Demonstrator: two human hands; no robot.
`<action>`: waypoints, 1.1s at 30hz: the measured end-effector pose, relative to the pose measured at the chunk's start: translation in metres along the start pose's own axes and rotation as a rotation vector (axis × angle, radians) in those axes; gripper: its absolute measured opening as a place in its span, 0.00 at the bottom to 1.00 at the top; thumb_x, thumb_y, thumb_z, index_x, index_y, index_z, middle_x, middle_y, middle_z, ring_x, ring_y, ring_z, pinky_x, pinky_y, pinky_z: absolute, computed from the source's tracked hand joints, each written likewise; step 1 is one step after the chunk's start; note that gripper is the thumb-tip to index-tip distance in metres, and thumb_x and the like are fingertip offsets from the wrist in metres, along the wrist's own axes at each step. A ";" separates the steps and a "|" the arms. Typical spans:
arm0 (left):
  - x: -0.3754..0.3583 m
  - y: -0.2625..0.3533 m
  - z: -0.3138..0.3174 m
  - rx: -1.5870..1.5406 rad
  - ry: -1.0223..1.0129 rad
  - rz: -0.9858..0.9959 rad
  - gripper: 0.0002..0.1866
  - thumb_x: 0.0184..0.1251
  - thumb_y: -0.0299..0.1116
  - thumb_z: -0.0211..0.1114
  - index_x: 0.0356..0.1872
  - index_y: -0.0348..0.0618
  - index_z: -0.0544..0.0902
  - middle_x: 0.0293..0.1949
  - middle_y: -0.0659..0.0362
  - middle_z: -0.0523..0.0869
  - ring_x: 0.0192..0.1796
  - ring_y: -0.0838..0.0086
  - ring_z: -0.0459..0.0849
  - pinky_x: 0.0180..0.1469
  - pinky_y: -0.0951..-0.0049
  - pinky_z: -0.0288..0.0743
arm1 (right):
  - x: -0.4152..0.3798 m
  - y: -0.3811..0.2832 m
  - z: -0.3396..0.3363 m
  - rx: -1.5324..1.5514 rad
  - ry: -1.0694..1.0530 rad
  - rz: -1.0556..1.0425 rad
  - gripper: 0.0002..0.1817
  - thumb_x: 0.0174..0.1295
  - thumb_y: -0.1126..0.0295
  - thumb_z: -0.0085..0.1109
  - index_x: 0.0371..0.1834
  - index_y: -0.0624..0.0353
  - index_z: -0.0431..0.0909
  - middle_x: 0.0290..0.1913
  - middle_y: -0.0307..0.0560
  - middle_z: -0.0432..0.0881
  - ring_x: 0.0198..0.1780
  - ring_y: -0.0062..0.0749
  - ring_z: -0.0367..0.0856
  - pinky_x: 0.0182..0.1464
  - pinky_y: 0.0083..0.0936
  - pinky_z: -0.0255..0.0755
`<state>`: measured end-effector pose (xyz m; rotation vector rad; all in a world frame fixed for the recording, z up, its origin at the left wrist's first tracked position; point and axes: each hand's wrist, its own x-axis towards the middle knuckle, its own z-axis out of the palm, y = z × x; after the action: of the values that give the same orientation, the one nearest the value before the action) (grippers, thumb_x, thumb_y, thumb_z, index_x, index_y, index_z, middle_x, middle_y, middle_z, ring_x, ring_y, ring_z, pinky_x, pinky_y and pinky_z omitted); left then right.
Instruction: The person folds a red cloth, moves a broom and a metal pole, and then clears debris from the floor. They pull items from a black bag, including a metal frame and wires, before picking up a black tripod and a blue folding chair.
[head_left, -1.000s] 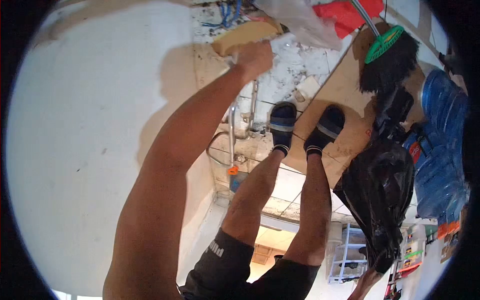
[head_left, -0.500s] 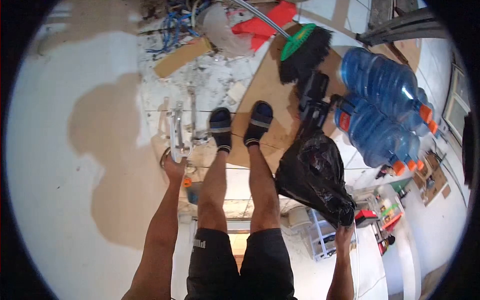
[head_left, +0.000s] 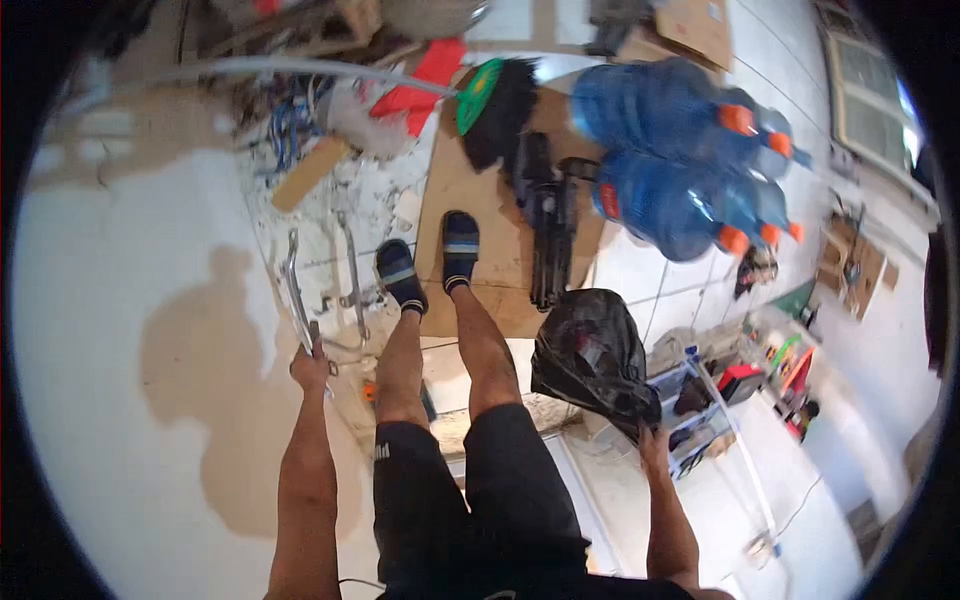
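My left hand (head_left: 312,370) is closed around a shiny bent metal bar (head_left: 293,285), which points away from me beside the wall on the left. Another bent metal piece (head_left: 352,265) lies on the floor just right of it. On the other side, my right hand (head_left: 655,448) grips the gathered neck of a black plastic bag (head_left: 592,350). The bag hangs bulging above the floor; its contents are hidden, apart from a faint reddish patch. Beyond it lies a folded black tripod-like stand (head_left: 548,225) on a flat cardboard sheet (head_left: 440,285).
Large blue water bottles (head_left: 650,110) with orange caps lie at the right. A broom (head_left: 490,110) with a green head and black bristles rests ahead, near red material (head_left: 425,85). A plastic basket (head_left: 690,395) and a red box (head_left: 740,382) stand at the lower right.
The view has turned, and floor objects have shifted left. The bag no longer overlaps the black stand. The metal bar now appears tilted and side-on; both hands keep their holds.
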<state>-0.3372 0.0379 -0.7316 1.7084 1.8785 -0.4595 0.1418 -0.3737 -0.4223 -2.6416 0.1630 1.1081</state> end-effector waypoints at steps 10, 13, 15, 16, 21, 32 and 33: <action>-0.079 0.080 -0.233 -0.058 -0.112 0.387 0.23 0.59 0.48 0.62 0.32 0.31 0.80 0.27 0.44 0.83 0.32 0.50 0.82 0.38 0.58 0.74 | -0.135 0.148 -0.075 -0.180 0.387 0.167 0.18 0.53 0.64 0.59 0.37 0.71 0.79 0.32 0.68 0.80 0.38 0.62 0.79 0.40 0.43 0.70; -0.088 0.100 -0.269 -0.151 -0.217 0.493 0.17 0.60 0.41 0.63 0.32 0.32 0.79 0.25 0.50 0.82 0.27 0.60 0.81 0.34 0.63 0.74 | -0.174 0.201 -0.091 -0.030 0.528 0.268 0.20 0.53 0.61 0.59 0.35 0.72 0.79 0.33 0.72 0.78 0.41 0.64 0.78 0.43 0.44 0.70; -0.118 0.141 -0.309 -0.075 -0.293 0.553 0.14 0.59 0.37 0.64 0.31 0.33 0.78 0.23 0.53 0.82 0.25 0.66 0.80 0.32 0.65 0.74 | -0.195 0.219 -0.101 -0.029 0.643 0.303 0.20 0.53 0.60 0.59 0.32 0.73 0.79 0.32 0.73 0.78 0.41 0.64 0.78 0.42 0.45 0.70; -0.127 0.152 -0.316 -0.069 -0.326 0.497 0.13 0.59 0.36 0.64 0.31 0.34 0.78 0.23 0.55 0.81 0.24 0.69 0.79 0.31 0.66 0.74 | -0.202 0.238 -0.102 0.022 0.661 0.313 0.20 0.53 0.60 0.59 0.30 0.72 0.79 0.31 0.72 0.78 0.41 0.64 0.78 0.42 0.46 0.70; -0.184 0.228 -0.328 0.042 -0.313 0.545 0.13 0.60 0.37 0.63 0.31 0.35 0.78 0.23 0.53 0.82 0.23 0.68 0.80 0.30 0.64 0.74 | -0.239 0.335 -0.086 0.258 0.629 0.514 0.22 0.54 0.57 0.58 0.32 0.72 0.79 0.31 0.72 0.78 0.40 0.64 0.78 0.43 0.46 0.71; -0.311 0.504 -0.271 0.217 0.059 0.977 0.20 0.59 0.46 0.62 0.30 0.33 0.81 0.20 0.48 0.82 0.26 0.56 0.83 0.29 0.62 0.74 | -0.216 0.442 -0.042 1.405 0.845 0.914 0.26 0.57 0.61 0.55 0.53 0.72 0.72 0.46 0.54 0.78 0.45 0.43 0.78 0.49 0.38 0.73; -0.354 0.528 -0.272 0.158 0.055 1.030 0.19 0.59 0.45 0.61 0.29 0.33 0.80 0.19 0.49 0.81 0.24 0.58 0.82 0.29 0.62 0.73 | -0.221 0.438 -0.054 1.510 0.875 0.876 0.27 0.58 0.60 0.54 0.54 0.72 0.71 0.46 0.53 0.78 0.45 0.43 0.78 0.49 0.38 0.73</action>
<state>0.1500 -0.0127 -0.2429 2.4978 0.7808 -0.1302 -0.0664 -0.8092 -0.3184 -1.3194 1.6127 -0.2664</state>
